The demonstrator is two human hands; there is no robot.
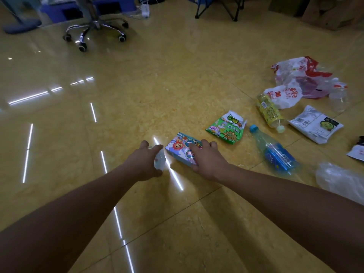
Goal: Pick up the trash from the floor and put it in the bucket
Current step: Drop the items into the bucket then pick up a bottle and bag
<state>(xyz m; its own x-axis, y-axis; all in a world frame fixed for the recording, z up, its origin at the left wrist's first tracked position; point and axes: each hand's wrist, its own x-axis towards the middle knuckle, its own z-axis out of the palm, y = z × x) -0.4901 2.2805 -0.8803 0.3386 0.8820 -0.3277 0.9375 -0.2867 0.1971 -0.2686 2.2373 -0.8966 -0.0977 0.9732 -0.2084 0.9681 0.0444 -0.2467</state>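
My left hand (144,161) grips a small clear crumpled plastic piece (159,159) just above the yellow floor. Right beside it, my right hand (204,158) closes its fingers over a blue cartoon-printed box (180,149) that lies on the floor. To the right lie a green snack packet (226,128), a blue-capped plastic bottle (275,151), a yellow-labelled bottle (268,111), a white packet (315,125) and red-and-white plastic bags (301,79). No bucket is in view.
A clear plastic bag (338,180) lies at the right edge by a dark-and-white wrapper (356,151). An office chair base (94,30) on wheels stands at the back left, black folding legs (218,8) at the back, cardboard boxes (331,14) far right.
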